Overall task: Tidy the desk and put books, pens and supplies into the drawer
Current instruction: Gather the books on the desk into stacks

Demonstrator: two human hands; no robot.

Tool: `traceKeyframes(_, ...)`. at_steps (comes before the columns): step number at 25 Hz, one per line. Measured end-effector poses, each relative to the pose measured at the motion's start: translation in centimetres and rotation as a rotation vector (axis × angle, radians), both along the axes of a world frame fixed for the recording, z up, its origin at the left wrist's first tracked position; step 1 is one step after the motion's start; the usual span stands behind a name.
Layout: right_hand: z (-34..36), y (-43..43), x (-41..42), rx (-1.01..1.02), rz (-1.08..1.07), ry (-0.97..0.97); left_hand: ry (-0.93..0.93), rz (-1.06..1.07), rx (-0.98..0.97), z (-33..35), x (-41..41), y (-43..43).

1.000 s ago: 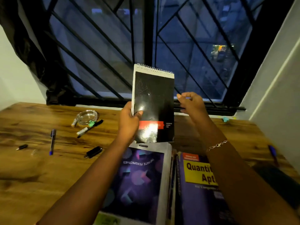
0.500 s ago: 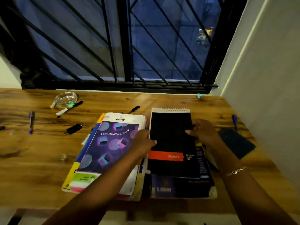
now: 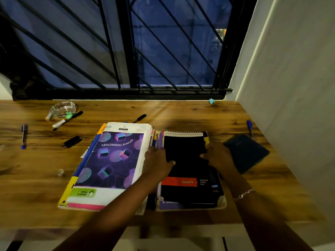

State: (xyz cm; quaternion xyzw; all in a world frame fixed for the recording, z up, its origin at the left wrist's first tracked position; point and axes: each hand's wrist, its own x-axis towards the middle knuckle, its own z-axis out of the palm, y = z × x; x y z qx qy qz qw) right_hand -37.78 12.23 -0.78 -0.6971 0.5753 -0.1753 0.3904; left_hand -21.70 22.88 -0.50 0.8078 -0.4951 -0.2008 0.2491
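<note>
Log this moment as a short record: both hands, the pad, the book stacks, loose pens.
left hand: grips the left edge of the black spiral pad, thumb on the cover
right hand: grips the pad's right edge
pad: flat on the right book stack
left book stack: purple cover on top, beside the right stack
loose pens: blue pen, white marker, black pen on the desk
drawer: not in view

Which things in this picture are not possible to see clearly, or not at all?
Head view only:
- The drawer: outside the frame, nowhere in view.
- The book under the black spiral pad: the pad hides its cover.
- The small clear object left of the purple notebook: too small and blurred to name.
- The teal item at the far right: too small.
- The dark blue booklet: cover print too dim to read.
</note>
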Motion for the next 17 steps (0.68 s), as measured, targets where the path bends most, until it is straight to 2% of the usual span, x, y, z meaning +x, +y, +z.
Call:
traceKeyframes(1,0.2,-0.2,-0.3,-0.04,-0.029,0.022,-0.035,0.0,-0.042,0.7,-0.4,-0.2)
traceKeyframes(3,0.8,-1.1,-1.7,-0.089,-0.11,0.06,0.02,-0.064,-0.155,2.0,-1.3,-1.4)
traceKeyframes(4,1.2,-1.5,-2.6,-0.109,-0.18,0.026,0.075,-0.11,-0.174,2.6,-1.9,-2.2)
traceKeyframes(7,1.5,-2.4,-5.9,-0.136,-0.448,-0.243,0.186,-0.239,-0.104,3.3,-3.8,-5.5)
traceKeyframes(9,1.3,-2.2,-8.1,-0.148,-0.644,-0.288,0.221,-0.319,-0.077,3.4,-5.9,-7.7)
traceKeyframes(12,0.0,-0.9,-10.2,0.034,-0.78,-0.469,0.235,-0.428,-0.008,3.1,-9.2,-10.4)
traceKeyframes(15,-1.3,0.7,-10.2,0.322,-0.703,-0.675,0.235,-0.516,0.053,2.2,-11.5,-12.5)
traceKeyframes(17,-1.5,0.7,-9.7,0.397,-0.73,-0.754,0.239,-0.545,0.083,1.7,-12.3,-13.5)
